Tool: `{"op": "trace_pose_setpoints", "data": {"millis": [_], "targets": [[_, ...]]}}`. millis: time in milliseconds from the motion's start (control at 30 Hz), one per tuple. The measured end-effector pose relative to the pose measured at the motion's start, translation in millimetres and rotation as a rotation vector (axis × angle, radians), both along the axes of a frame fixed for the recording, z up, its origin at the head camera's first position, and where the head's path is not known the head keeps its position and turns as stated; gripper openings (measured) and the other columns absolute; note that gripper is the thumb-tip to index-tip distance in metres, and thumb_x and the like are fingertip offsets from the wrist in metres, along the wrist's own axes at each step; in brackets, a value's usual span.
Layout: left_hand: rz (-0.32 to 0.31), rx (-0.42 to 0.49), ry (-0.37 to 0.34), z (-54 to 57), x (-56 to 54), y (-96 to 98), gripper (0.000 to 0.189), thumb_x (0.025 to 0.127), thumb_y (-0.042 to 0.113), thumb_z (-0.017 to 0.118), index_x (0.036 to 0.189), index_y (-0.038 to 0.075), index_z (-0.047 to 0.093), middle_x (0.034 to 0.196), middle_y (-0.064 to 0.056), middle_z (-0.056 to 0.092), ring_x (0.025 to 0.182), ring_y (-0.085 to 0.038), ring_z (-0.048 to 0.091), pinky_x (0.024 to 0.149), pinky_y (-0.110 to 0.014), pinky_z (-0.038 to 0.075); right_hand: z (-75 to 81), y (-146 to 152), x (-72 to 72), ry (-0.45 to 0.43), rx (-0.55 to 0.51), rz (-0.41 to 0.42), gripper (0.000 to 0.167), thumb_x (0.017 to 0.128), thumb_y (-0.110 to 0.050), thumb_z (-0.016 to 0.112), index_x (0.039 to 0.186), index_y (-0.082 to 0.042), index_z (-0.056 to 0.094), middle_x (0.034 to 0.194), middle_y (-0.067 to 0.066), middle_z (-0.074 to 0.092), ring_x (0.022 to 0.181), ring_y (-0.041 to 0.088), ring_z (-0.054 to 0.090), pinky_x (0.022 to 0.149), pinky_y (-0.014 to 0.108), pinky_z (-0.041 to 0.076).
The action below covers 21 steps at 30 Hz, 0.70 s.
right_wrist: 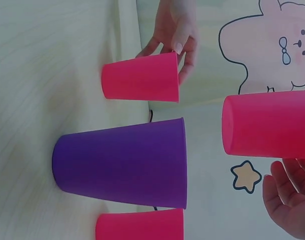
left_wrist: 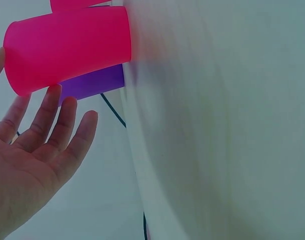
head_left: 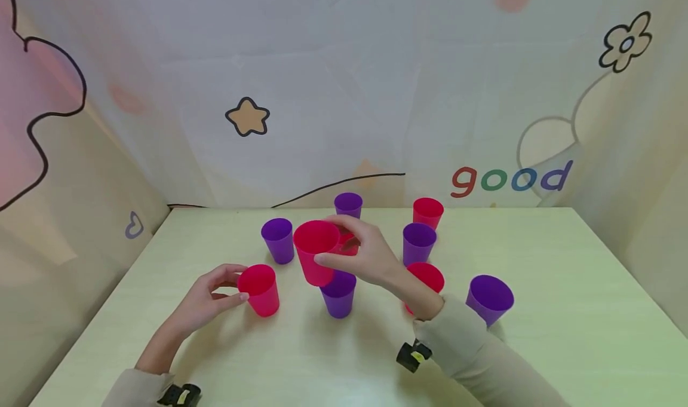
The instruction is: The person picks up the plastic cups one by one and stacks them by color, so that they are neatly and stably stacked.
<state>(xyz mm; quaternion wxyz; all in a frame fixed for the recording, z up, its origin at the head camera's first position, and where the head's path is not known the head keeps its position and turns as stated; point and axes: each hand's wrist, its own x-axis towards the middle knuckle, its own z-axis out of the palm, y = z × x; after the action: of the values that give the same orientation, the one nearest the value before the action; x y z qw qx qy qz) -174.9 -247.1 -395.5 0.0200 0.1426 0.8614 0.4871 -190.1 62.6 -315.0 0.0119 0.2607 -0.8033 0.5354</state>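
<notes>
My right hand [head_left: 357,251] grips a red cup [head_left: 309,257] between thumb and fingers, holding it upright in the air. Just below and to its right, a purple cup [head_left: 340,299] stands on the table. On the left, my left hand [head_left: 204,299] is beside a second red cup [head_left: 262,293], which stands upright on the table. Its thumb and fingertips are at that cup's left side; in the left wrist view the fingers [left_wrist: 67,125] look spread and fairly straight. Another red cup [head_left: 352,250] is partly hidden behind my right hand.
Purple cups stand at back left [head_left: 279,242], far back [head_left: 348,204] and right of centre [head_left: 419,245]. One red cup [head_left: 428,213] is at the back right; another [head_left: 427,275] is partly behind my right wrist. A purple cup [head_left: 490,299] stands farther right. A printed curtain [head_left: 333,96] hangs behind the table.
</notes>
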Motion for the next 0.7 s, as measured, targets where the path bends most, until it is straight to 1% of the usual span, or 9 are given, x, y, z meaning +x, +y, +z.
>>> {"op": "trace_pose_setpoints", "data": {"millis": [133,300,500,700], "targets": [[0.005,-0.002,-0.003,0.9,0.5,-0.4,0.043,0.08,0.013,0.069,0.119,0.004,0.052,0.105,-0.013,0.06,0.098,-0.03,0.054,0.075,-0.038,0.047,-1.0,-8,-3.5,0.004,-0.009,0.015,0.056,0.074,-0.026,0.073,0.124,-0.011,0.053,0.101,0.0,0.059,0.087,0.017,0.057,0.073,0.032,0.05],[0.01,-0.007,-0.017,1.9,0.9,-0.4,0.044,0.08,0.014,0.069,0.12,0.004,0.051,0.106,-0.013,0.06,0.099,-0.031,0.053,0.076,-0.038,0.047,-3.1,-17,-7.3,0.031,-0.028,0.029,0.055,0.073,-0.024,0.073,0.122,-0.009,0.053,0.101,-0.001,0.059,0.083,0.017,0.056,0.07,0.033,0.05],[0.004,-0.003,-0.021,1.9,0.0,-0.4,0.045,0.08,0.015,0.069,0.121,0.005,0.051,0.108,-0.013,0.059,0.099,-0.03,0.053,0.076,-0.038,0.047,-4.2,-28,-12.3,0.066,-0.033,0.051,0.054,0.073,-0.024,0.073,0.121,-0.009,0.054,0.1,-0.001,0.059,0.089,0.017,0.054,0.072,0.034,0.049],[-0.008,0.012,-0.015,0.4,-0.8,-1.4,0.044,0.081,0.014,0.069,0.12,0.005,0.051,0.108,-0.013,0.059,0.099,-0.03,0.053,0.076,-0.037,0.048,-6.4,-40,-14.1,0.065,-0.033,0.057,0.054,0.074,-0.025,0.073,0.122,-0.009,0.053,0.104,-0.001,0.06,0.092,0.014,0.054,0.073,0.033,0.049]]}}
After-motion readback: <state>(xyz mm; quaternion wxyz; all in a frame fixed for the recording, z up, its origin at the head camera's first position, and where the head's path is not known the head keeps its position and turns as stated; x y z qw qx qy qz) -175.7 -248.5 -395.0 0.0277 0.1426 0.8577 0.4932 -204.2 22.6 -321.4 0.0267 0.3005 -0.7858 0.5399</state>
